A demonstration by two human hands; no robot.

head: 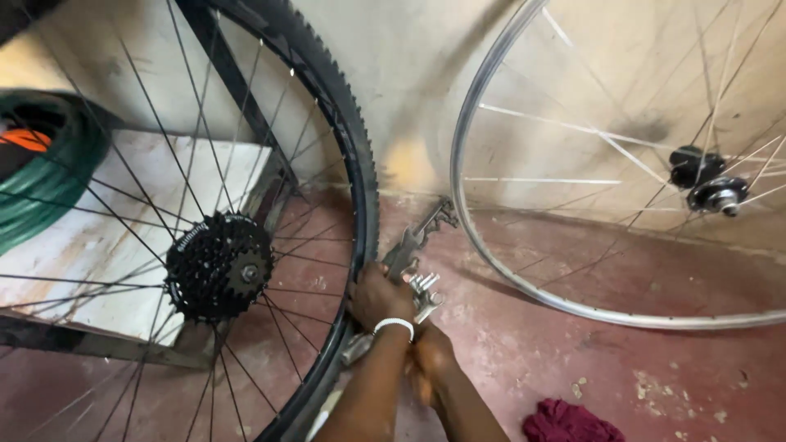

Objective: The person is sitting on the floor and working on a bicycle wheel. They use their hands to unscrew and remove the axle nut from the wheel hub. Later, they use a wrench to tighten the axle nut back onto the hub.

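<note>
My hands at the tyre's edge, flat multi-wrench pointing up and away.

My left hand (378,296) grips the flat multi-wrench (416,239) against the knobby tyre (360,164) of the rear wheel; its long axis slants toward the wall. My right hand (431,358), lower and behind, looks closed on a small metal tool (424,292), though I cannot tell for certain.

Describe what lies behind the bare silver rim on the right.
Through the silver rim show a pale stained wall and the red floor. The wall's foot behind its black hub is covered.
</note>
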